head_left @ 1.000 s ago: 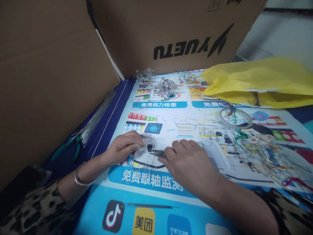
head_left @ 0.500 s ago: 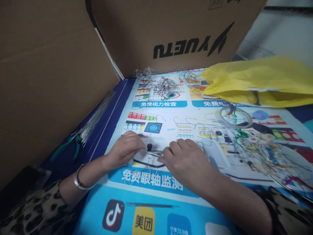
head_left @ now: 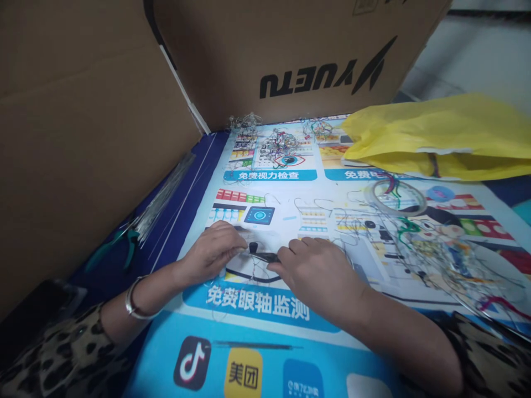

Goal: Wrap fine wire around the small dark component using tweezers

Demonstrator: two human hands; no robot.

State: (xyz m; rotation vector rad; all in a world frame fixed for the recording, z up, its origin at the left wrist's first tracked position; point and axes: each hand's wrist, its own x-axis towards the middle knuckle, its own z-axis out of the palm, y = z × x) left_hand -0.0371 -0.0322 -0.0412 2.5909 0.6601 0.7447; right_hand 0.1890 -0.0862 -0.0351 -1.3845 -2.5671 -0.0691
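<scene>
My right hand (head_left: 317, 271) is closed around a pair of needle-nose pliers (head_left: 266, 257), whose narrow dark jaws point left; the handles are hidden in the palm. The fingertips of my left hand (head_left: 211, 249) are pinched together on what looks like a thin wire, right at the tip of the jaws. Fine strands hang just below, too thin to follow. Both hands are over the printed sheet (head_left: 298, 354), a short gap apart.
Tangled wires (head_left: 280, 143) lie at the back, with more wire and coloured thread at right. A tape roll (head_left: 418, 205) sits near a yellow bag (head_left: 431, 124). At left are a bundle of straight wires (head_left: 160, 202) and green-handled pliers (head_left: 131, 249). Cardboard walls (head_left: 232, 72) stand behind and left.
The pliers have turned slightly in my right hand, their jaws now looking narrower and darker. Both hands stay nearly in place.
</scene>
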